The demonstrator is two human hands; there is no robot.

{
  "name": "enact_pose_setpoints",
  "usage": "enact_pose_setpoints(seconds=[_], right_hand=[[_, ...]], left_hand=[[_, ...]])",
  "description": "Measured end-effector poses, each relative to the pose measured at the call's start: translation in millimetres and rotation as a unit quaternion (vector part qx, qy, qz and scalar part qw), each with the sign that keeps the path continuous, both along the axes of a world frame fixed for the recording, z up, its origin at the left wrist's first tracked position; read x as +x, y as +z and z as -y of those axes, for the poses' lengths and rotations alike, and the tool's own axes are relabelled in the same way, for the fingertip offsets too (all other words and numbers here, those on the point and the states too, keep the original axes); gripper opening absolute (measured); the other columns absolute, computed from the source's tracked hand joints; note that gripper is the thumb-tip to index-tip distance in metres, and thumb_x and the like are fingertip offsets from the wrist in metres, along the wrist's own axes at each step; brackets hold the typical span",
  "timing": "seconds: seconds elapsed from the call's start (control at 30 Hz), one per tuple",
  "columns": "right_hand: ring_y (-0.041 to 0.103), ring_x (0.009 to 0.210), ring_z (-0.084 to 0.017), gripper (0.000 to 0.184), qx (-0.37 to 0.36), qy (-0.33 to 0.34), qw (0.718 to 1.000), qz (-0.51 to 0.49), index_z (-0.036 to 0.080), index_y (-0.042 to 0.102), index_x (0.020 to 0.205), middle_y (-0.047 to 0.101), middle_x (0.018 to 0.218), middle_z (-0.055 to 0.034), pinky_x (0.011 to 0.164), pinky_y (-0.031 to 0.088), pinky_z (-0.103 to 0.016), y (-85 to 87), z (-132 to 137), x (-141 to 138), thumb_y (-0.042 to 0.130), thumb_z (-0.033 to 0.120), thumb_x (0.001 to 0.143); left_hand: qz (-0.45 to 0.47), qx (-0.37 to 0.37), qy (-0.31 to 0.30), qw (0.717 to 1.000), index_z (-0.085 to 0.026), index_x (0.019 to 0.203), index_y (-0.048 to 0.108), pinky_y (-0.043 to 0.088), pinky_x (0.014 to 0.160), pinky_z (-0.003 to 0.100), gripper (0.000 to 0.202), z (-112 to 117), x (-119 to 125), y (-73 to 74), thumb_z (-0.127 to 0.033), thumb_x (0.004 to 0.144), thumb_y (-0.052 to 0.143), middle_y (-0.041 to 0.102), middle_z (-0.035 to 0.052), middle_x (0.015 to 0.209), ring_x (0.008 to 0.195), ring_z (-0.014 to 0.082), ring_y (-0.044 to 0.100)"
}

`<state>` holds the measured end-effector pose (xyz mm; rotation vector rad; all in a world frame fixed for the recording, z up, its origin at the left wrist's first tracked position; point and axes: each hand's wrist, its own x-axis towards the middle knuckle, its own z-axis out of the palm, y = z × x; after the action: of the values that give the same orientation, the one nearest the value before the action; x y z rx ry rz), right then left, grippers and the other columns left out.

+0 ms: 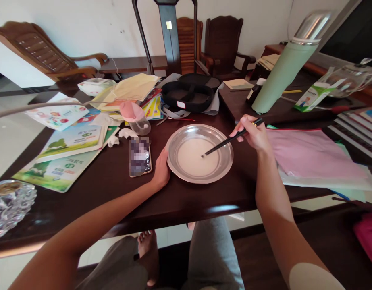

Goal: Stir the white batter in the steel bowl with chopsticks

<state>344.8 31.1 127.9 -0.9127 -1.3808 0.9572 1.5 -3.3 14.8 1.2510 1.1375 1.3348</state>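
A round metal bowl [200,178] stands on the dark wooden table, with a milky white liquid [194,155] in its bottom. My left hand [161,170] is at the bowl's left side, fingers along the rim and partly hidden beneath it. In my right hand [251,131], above the bowl's right edge, black chopsticks [225,141] slant down to the left. Their tips dip into the liquid near the middle. Left of my left hand lies a phone [140,157], its screen blurred out.
Behind the bowl are a pink-lidded cup [136,117], a black case [188,96] and papers [131,88]. Workbooks [67,157] and a glass dish [13,205] lie at left. To the right are a green thermos [285,72], a pink folder [319,153] and stacked books [358,129].
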Motion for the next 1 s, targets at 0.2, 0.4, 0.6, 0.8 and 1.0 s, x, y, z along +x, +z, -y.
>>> enact_pose_setpoints(seconds=[0.2, 0.4, 0.6, 0.8, 1.0], right_hand=[[0.068, 0.053, -0.018, 0.069, -0.043, 0.102, 0.993, 0.029, 0.026, 0.062, 0.074, 0.084, 0.071, -0.0055, 0.051, 0.059, -0.032, -4.7, 2.4, -19.8, 0.094, 0.087, 0.082], [0.065, 0.051, -0.016, 0.066, 0.000, 0.022, 1.000, 0.011, 0.026, 0.062, 0.073, 0.084, 0.072, -0.0069, 0.047, 0.052, -0.030, -3.4, -1.8, -3.7, 0.096, 0.081, 0.086], [0.063, 0.045, -0.015, 0.067, -0.030, 0.077, 0.997, -0.001, 0.025, 0.063, 0.070, 0.079, 0.063, -0.0030, 0.043, 0.049, -0.028, -5.1, 1.1, -6.9, 0.095, 0.081, 0.086], [0.072, 0.056, -0.017, 0.065, -0.011, 0.074, 0.997, 0.030, 0.025, 0.064, 0.074, 0.087, 0.075, -0.0056, 0.053, 0.060, -0.030, -3.6, -1.1, -15.4, 0.098, 0.080, 0.084], [0.060, 0.043, -0.015, 0.067, -0.011, 0.031, 0.999, -0.001, 0.025, 0.062, 0.069, 0.078, 0.062, -0.0033, 0.041, 0.047, -0.028, -3.3, 0.0, 2.5, 0.095, 0.082, 0.086]], left_hand=[[0.040, -0.024, 0.011, 0.999, -0.029, 0.146, 0.083, 0.033, 0.151, 0.057, 0.056, 0.2, -0.1, -0.9, -0.065, 0.108, 0.064, 0.074, 0.0039, 0.171, 0.172, 0.0352, 0.056], [0.034, -0.016, 0.005, 0.999, -0.023, 0.147, 0.081, 0.031, 0.152, 0.055, 0.055, 0.0, 0.1, -0.9, -0.060, 0.110, 0.062, 0.068, 0.0080, 0.177, 0.174, 0.0374, 0.053], [0.016, -0.012, 0.006, 1.000, -0.025, 0.150, 0.080, 0.032, 0.152, 0.058, 0.058, 0.1, -1.6, -3.1, -0.064, 0.110, 0.061, 0.068, 0.0064, 0.178, 0.174, 0.0369, 0.053], [0.021, -0.022, 0.005, 1.000, -0.029, 0.150, 0.080, 0.037, 0.150, 0.056, 0.058, -1.8, -2.7, -5.7, -0.065, 0.110, 0.060, 0.069, 0.0035, 0.177, 0.174, 0.0356, 0.054], [0.027, -0.011, 0.003, 1.000, -0.025, 0.149, 0.081, 0.031, 0.153, 0.056, 0.057, -1.3, -1.7, -4.8, -0.062, 0.110, 0.061, 0.068, 0.0059, 0.178, 0.175, 0.0363, 0.052]])
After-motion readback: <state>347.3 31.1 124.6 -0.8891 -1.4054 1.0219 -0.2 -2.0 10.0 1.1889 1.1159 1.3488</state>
